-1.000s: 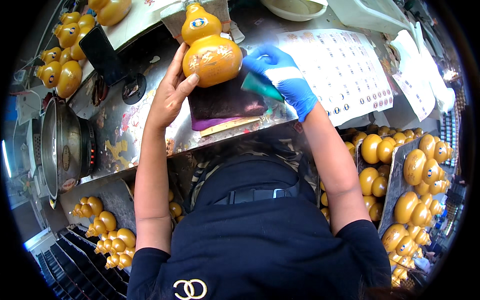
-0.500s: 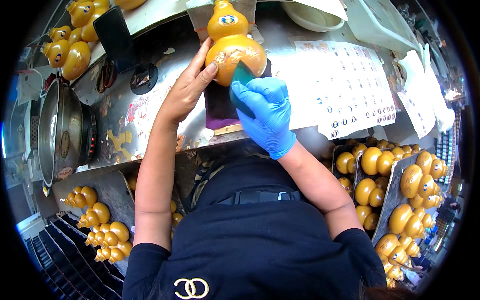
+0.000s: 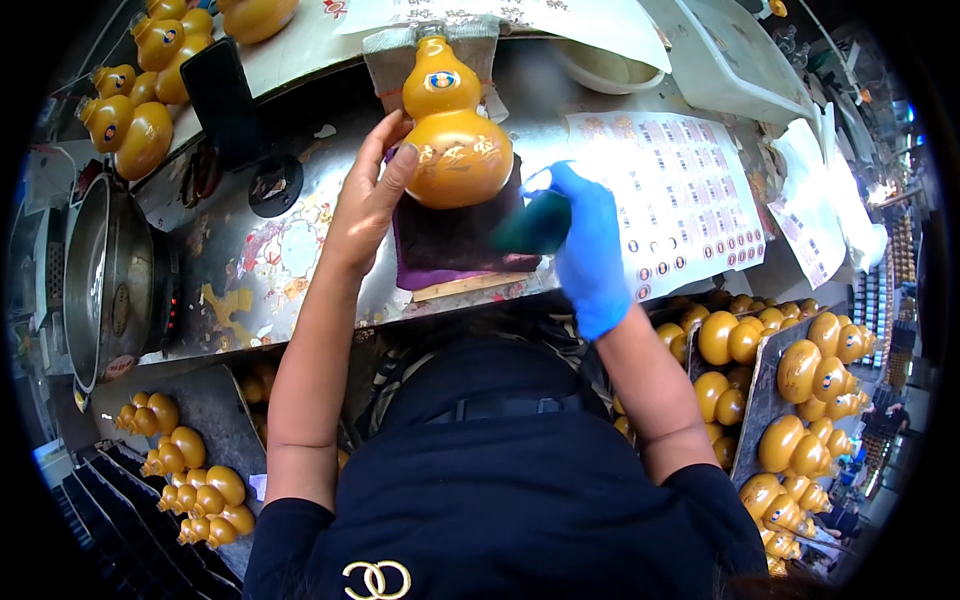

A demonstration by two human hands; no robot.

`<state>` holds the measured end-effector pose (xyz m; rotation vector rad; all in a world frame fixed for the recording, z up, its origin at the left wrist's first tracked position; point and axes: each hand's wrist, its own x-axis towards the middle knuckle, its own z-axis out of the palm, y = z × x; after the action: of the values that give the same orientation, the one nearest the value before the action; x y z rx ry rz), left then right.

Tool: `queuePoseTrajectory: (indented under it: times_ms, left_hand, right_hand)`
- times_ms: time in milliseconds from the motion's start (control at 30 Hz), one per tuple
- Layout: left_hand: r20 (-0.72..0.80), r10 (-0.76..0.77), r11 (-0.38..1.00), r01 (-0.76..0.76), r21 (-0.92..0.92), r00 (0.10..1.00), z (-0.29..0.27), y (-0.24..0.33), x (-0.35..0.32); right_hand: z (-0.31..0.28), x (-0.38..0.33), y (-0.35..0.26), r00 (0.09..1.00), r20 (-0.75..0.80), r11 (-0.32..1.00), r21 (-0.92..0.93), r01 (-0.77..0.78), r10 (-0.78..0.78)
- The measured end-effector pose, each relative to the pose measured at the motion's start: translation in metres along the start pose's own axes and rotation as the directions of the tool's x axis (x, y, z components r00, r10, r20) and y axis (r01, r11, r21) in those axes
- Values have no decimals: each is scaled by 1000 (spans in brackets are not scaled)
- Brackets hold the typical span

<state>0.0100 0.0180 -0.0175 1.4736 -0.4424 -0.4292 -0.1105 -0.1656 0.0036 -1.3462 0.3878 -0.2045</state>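
A yellow gourd-shaped bottle (image 3: 455, 150) lies on a dark padded stand (image 3: 450, 235) with purple cloth at its edge, its neck pointing away from me. A round blue-and-white sticker is on its upper bulb, and pale reddish marks run across the lower one. My bare left hand (image 3: 375, 185) steadies the bottle's left side, fingers and thumb against the lower bulb. My right hand (image 3: 592, 240), in a blue glove, grips a dark green scraper (image 3: 538, 222), blurred by motion. The scraper is apart from the bottle, to its lower right.
A sheet of printed stickers (image 3: 670, 200) lies at right, below a clear plastic bin (image 3: 735, 55) and a pale bowl (image 3: 610, 70). A metal pan (image 3: 105, 280) stands left; a dark phone-like slab (image 3: 217, 90) is behind it. Boards of gourd bottles (image 3: 800, 400) flank me.
My right hand has drawn the scraper off the bottle's lower bulb, to the right and toward me. My left hand stays on the bottle. The whole view has shifted slightly.
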Motion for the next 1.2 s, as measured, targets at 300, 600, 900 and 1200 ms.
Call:
queuePoseTrajectory:
  times_ms: [300,600,900,1200]
  left_hand:
    - [27,-177,972,179,-152,984,8,-4,2]
    - [30,-151,969,154,-195,988,7,-13,1]
    - [-76,-145,973,128,-192,987,5,-2,6]
    - [-63,-82,993,77,-85,995,17,5,15]
  right_hand:
    - [10,56,-10,957,165,904,-398,-157,238]
    - [3,62,7,964,221,982,-149,-119,151]
    - [-7,68,1,922,179,933,-174,-315,344]
    - [0,75,-3,952,282,936,-353,-15,121]
